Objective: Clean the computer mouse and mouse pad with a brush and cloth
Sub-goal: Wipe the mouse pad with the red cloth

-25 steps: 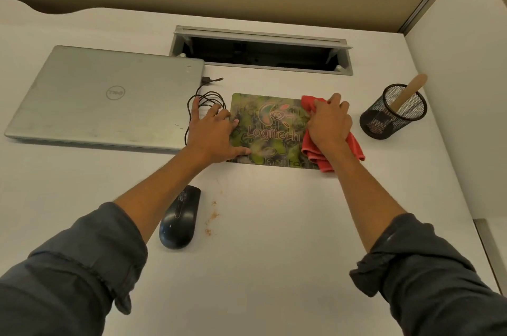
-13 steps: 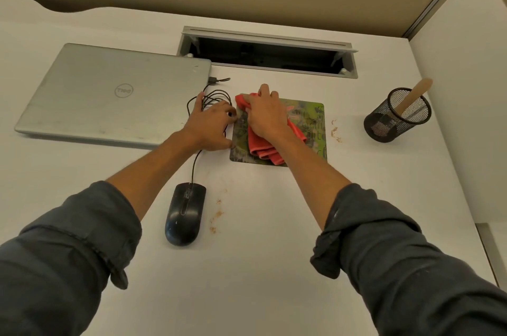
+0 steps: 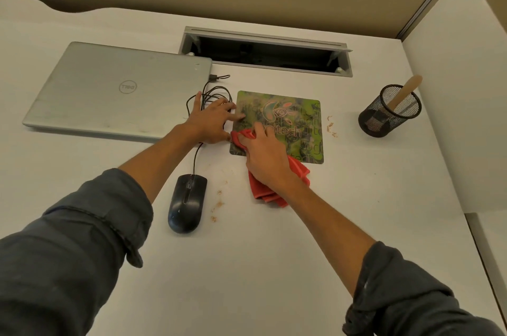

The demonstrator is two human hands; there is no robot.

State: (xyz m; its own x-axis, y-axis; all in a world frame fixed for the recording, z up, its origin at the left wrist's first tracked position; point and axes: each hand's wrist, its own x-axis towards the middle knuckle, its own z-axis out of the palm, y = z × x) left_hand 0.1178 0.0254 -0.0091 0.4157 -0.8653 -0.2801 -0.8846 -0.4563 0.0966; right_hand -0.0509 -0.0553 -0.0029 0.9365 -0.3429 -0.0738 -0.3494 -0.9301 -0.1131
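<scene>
A green patterned mouse pad [image 3: 296, 121] lies flat on the white desk. My right hand [image 3: 263, 157] presses a folded red cloth [image 3: 263, 190] on the pad's near left corner, and the cloth hangs over the near edge onto the desk. My left hand [image 3: 214, 121] lies flat with its fingers spread on the pad's left edge, over the coiled cable. The black wired mouse [image 3: 187, 202] rests on the desk to the near left of the pad, untouched. A wooden brush handle [image 3: 407, 91] sticks out of a black mesh cup [image 3: 389, 113] at the right.
A closed silver laptop [image 3: 118, 91] lies at the left. An open cable tray slot [image 3: 266, 53] is set into the desk behind the pad. Brown crumbs [image 3: 331, 127] lie right of the pad and more crumbs [image 3: 218, 201] beside the mouse. A white partition [image 3: 455, 88] stands at the right.
My right hand swept the red cloth from the pad's right edge to its left side, then down to the near left corner and partly off the pad. Crumbs now lie right of the pad.
</scene>
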